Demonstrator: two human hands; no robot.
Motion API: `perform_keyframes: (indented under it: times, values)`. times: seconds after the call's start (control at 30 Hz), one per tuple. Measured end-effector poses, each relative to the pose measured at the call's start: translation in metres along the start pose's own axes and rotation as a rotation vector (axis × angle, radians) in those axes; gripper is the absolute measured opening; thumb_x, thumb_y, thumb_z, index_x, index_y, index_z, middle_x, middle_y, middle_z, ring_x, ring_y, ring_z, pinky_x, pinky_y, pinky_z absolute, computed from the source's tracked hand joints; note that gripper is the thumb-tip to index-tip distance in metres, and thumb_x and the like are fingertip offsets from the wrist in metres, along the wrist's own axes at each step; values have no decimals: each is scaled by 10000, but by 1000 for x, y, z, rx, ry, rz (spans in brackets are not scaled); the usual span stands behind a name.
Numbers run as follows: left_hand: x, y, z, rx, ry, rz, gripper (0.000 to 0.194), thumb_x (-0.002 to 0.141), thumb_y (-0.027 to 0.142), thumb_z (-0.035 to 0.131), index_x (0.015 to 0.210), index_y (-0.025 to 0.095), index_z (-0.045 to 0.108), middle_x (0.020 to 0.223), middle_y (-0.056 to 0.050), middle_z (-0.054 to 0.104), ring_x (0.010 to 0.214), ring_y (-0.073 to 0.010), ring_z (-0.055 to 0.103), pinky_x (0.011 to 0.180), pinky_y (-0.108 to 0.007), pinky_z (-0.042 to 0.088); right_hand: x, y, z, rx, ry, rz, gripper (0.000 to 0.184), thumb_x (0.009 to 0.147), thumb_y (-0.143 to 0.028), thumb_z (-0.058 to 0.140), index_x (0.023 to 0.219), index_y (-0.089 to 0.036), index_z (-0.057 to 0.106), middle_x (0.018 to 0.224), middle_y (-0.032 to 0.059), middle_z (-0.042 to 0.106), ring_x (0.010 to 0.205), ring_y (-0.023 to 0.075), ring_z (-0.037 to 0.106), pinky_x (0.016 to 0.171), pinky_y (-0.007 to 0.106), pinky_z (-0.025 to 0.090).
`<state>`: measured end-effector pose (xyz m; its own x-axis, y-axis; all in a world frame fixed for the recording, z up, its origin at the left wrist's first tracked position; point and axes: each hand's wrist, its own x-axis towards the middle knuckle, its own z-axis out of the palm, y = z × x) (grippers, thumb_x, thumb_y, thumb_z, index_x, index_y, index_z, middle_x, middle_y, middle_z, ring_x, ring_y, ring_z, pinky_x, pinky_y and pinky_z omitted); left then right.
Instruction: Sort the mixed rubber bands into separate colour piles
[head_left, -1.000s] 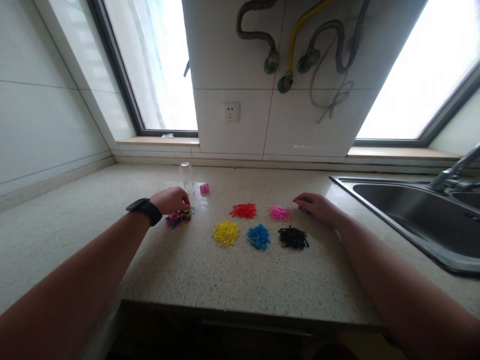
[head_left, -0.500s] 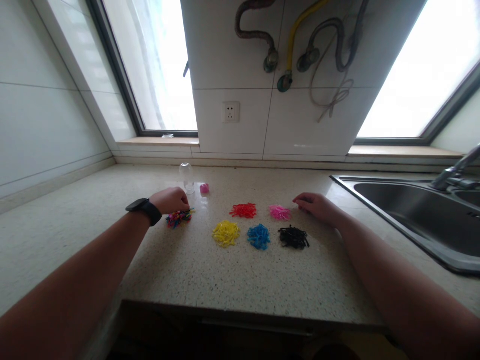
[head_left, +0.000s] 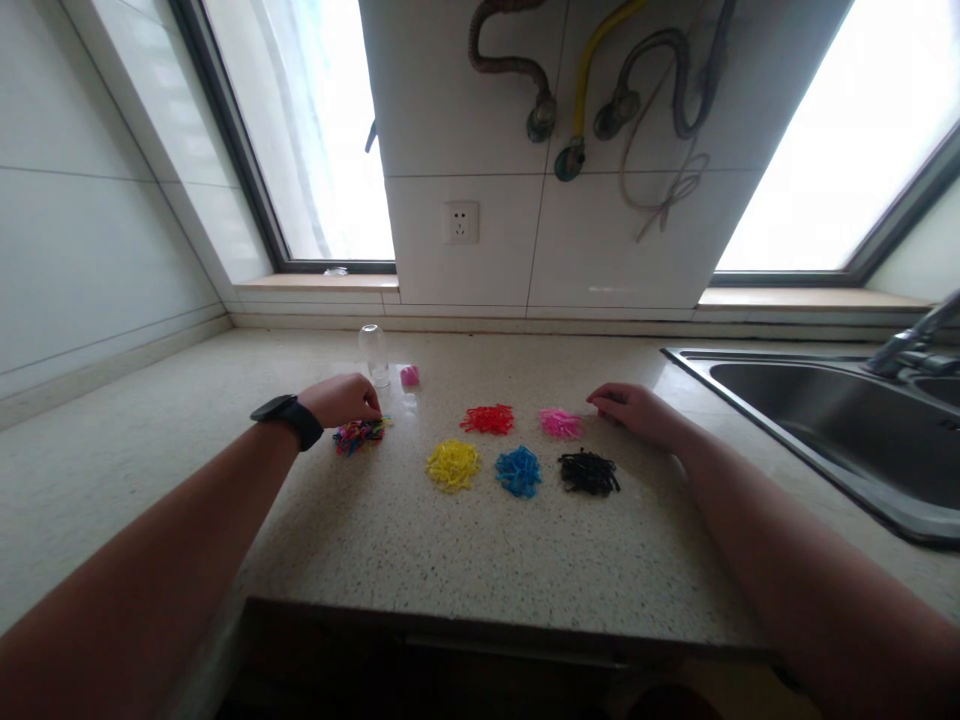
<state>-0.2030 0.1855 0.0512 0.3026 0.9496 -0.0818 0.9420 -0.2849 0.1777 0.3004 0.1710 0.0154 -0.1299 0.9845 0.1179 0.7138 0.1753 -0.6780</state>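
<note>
The bench's near edge runs below all the piles, with bare surface between. The left hand, fingers pinched, is at the mixed-colour pile; whether it grips a strand I cannot tell. The right hand, loosely curled, grip unclear, lies right of the pink pile. A clear bottle stands just beyond the left hand; the sink bounds the right.

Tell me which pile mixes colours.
The leftmost pile, by the left hand: it mixes colours; the yellow pile, red pile, blue pile, pink pile and black pile each show one.
</note>
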Motion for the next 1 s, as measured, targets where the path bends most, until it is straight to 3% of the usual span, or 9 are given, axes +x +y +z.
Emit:
perform_keyframes:
  times: [0.23, 0.43, 0.67, 1.0]
  values:
    - [-8, 26, -11, -19, 156, 65, 321, 782, 462, 630, 864, 192, 785, 715, -29, 675, 622, -138, 541, 595, -266, 344, -1, -3, 0, -11, -2, 19, 382, 824, -510, 579, 967, -176, 699, 729, 47, 650, 619, 156, 538, 585, 295, 425]
    - [-26, 83, -14, -53, 251, 211, 297, 862, 451, 613, 905, 196, 759, 676, -3, 598, 603, -111, 491, 594, -271, 325, -1, -3, -1, -22, -11, -4, 392, 819, -528, 580, 940, -175, 700, 737, 48, 648, 628, 161, 537, 606, 305, 421]
    - [-50, 146, -1, -163, 262, 380, 227, 875, 388, 648, 908, 193, 759, 663, 0, 589, 578, -96, 471, 551, -264, 291, 3, 8, 0, -10, -28, -19, 394, 831, -526, 577, 967, -176, 698, 737, 40, 648, 607, 144, 527, 587, 288, 408]
    - [-69, 171, 19, -202, 294, 608, 127, 932, 269, 608, 982, 210, 708, 913, -15, 705, 766, -120, 613, 687, -250, 427, 8, 17, 1, -31, -32, -93, 370, 855, -488, 558, 976, -172, 709, 749, 34, 660, 635, 148, 540, 615, 287, 417]
